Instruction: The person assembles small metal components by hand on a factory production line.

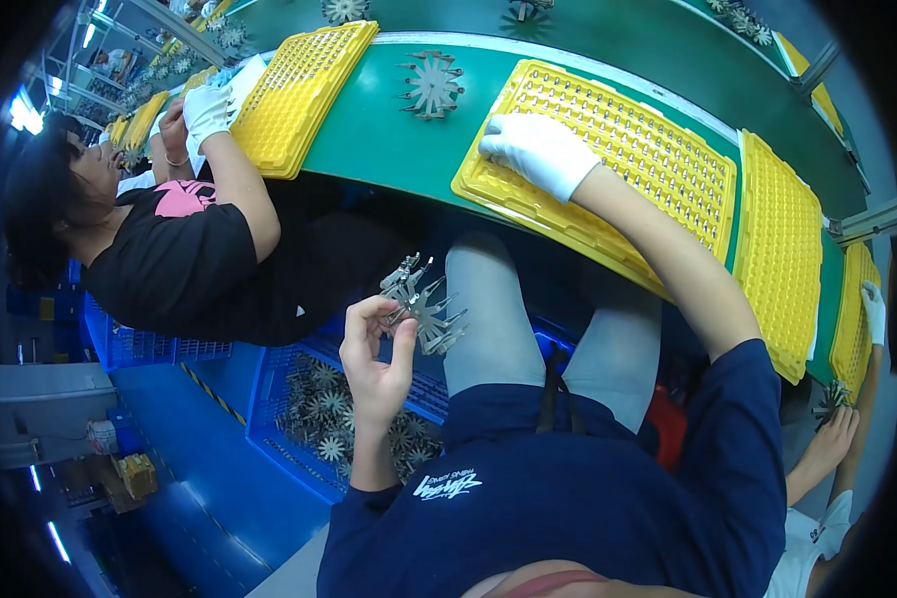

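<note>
My bare left hand (379, 364) pinches a star-shaped metal fixture (424, 309) by its middle, above my lap. Its many arms stick out, and some carry small shiny pieces. My right hand (540, 151), in a white glove, lies over the near left corner of a yellow tray (471, 186). The gloved fingers are bent together at the tray; whatever they hold is hidden. Rows of small metal parts (658, 149) stand in the tray's pockets.
A second metal star fixture (434, 85) lies on the green table (369, 130). Other yellow trays (304, 85) (782, 249) flank mine. A blue crate (266, 399) of star fixtures stands at lower left. Co-workers sit left (184, 239) and right (832, 444).
</note>
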`<state>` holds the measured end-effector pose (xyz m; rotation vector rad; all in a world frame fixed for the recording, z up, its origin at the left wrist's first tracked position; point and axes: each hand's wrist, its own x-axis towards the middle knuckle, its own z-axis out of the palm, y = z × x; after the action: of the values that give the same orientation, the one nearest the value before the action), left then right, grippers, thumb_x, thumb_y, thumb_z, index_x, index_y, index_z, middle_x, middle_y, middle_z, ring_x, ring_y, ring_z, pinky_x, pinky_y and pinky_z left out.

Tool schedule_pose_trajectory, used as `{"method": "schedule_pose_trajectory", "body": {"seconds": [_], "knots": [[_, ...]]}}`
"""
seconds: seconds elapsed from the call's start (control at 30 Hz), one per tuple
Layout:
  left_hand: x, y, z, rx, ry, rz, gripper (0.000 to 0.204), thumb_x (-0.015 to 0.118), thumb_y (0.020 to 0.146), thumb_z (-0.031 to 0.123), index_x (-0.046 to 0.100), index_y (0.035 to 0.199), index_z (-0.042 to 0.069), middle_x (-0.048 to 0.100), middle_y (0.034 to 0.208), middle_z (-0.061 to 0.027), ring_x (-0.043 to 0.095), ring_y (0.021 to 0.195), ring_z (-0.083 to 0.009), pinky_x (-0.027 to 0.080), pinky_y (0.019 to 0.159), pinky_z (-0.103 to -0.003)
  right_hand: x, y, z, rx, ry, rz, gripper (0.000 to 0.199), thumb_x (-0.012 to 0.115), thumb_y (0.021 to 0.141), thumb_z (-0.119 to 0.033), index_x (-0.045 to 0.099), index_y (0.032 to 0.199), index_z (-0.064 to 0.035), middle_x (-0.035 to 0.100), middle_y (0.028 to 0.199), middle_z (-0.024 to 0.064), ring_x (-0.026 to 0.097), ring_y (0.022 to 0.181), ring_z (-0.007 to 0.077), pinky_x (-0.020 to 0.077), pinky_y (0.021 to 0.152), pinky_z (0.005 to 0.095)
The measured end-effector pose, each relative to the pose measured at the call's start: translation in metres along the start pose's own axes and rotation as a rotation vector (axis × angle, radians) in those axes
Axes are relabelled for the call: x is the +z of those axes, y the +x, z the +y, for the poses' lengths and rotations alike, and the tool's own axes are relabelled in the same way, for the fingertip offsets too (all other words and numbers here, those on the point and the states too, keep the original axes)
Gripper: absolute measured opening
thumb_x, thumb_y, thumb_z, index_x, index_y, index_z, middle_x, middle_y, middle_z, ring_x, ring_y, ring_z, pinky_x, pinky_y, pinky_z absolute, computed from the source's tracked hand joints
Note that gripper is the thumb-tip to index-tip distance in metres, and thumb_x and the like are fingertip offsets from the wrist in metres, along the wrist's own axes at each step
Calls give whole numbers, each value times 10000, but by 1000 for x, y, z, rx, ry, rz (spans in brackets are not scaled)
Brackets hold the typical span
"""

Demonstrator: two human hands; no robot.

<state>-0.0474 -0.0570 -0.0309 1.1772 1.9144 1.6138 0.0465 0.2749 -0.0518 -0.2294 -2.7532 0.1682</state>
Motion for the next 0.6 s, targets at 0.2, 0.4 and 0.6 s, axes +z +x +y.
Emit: {"method": "schedule_pose_trajectory", "body": {"seconds": [0.2, 0.4, 0.6], "knots": [[0, 1, 2, -20, 26, -3, 228, 649, 944, -22, 543, 1143, 9, 607, 1039, -59, 616, 951, -106, 489, 849, -236, 13, -8, 7, -101, -57, 130, 185, 632, 896, -148, 673, 1073, -109, 670, 1031, 104, 670, 992, 307, 548, 855, 398], [1, 2, 3, -9, 45, 2, 213, 651, 941, -27, 549, 1125, 7, 601, 1013, -48, 598, 901, -88, 486, 811, -225, -7, 17, 2, -153, -135, -85, 239, 620, 895, -71, 666, 1126, -114, 664, 1061, 99, 662, 1049, 293, 551, 894, 396], [7, 4, 6, -1, 11, 45, 210, 676, 910, -42, 587, 1099, -17, 638, 945, -45, 593, 836, -74, 468, 753, -204, -29, 47, -3, -130, -144, -389, 256, 658, 882, -88, 694, 1135, -105, 690, 1048, 119, 681, 1020, 323, 565, 879, 414]]}}
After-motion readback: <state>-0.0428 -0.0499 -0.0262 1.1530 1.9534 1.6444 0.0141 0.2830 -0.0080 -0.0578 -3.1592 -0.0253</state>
